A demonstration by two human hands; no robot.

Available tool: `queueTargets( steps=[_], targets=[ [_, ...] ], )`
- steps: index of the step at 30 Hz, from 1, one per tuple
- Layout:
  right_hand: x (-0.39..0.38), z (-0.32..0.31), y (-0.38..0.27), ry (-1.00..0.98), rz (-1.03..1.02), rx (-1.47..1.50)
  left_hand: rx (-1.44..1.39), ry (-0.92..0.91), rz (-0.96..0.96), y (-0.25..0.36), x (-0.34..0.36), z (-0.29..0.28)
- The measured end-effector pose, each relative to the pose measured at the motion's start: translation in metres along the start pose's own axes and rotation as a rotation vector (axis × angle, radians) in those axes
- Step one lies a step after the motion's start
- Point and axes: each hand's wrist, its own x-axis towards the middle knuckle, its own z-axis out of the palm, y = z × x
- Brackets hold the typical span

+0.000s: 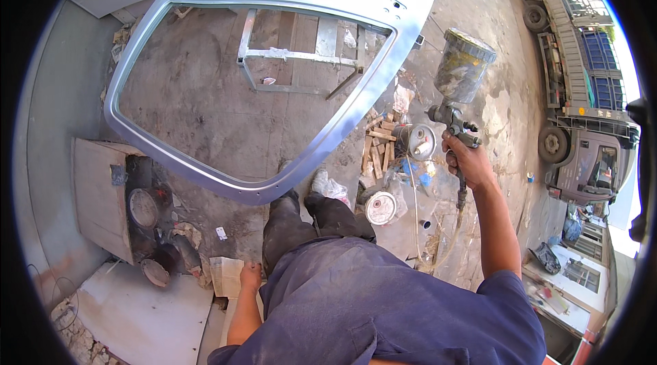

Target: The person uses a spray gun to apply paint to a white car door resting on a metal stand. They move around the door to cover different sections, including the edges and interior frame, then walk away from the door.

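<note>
My right hand (469, 162) is closed round the handle of a spray gun (452, 119), raised to the right of the door panel. On top of the gun sits a paint-smeared cup (465, 67), slightly tilted, and a hose drops from the handle. A large silver vehicle door panel (274, 190) with a wide window opening stands in front of my legs, apart from the gun. Low at my left side, my left hand (251, 276) is curled into a fist, with nothing visible in it. Beside that fist is a piece of brown cardboard (227, 276).
A metal stand (301, 55) shows through the window opening. Right of my feet are a white-lidded bucket (380, 208), a metal can (415, 140) and wood scraps (378, 149). At left stands a wooden box (102, 197) near stained cans (145, 209). A truck (582, 149) is parked far right.
</note>
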Motion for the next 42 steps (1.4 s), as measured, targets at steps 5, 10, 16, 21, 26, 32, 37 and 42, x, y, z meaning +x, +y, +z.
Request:
queueTargets(
  steps=[5, 10, 16, 21, 26, 32, 37, 42],
  targets=[
    [-0.046, 0.035, 0.016, -0.154, 0.086, 0.012, 0.051, 0.019, 0.002, -0.006, 0.008, 0.006],
    [-0.053, 0.039, 0.024, -0.343, 0.11, -0.027, 0.047, 0.039, 0.001, -0.019, 0.022, 0.012],
    [0.004, -0.009, 0.031, -0.162, 0.025, 0.083, 0.078, 0.083, 0.034, -0.026, 0.014, 0.021],
    [0.063, -0.073, 0.025, 0.159, -0.216, 0.239, 0.059, 0.042, 0.034, -0.027, -0.011, 0.024],
    [0.09, -0.093, 0.044, 0.321, -0.354, 0.375, 0.058, -0.03, -0.065, -0.009, -0.027, 0.017],
    [0.033, -0.041, 0.139, 0.138, -0.177, 0.446, 0.236, -0.082, -0.042, 0.003, -0.026, -0.006],
    [-0.052, 0.001, 0.228, -0.19, -0.017, 0.489, 0.271, -0.108, 0.033, 0.01, 0.008, -0.018],
    [-0.078, 0.008, 0.298, -0.369, 0.077, 0.528, 0.488, -0.012, 0.187, 0.059, 0.051, -0.019]
  ],
)
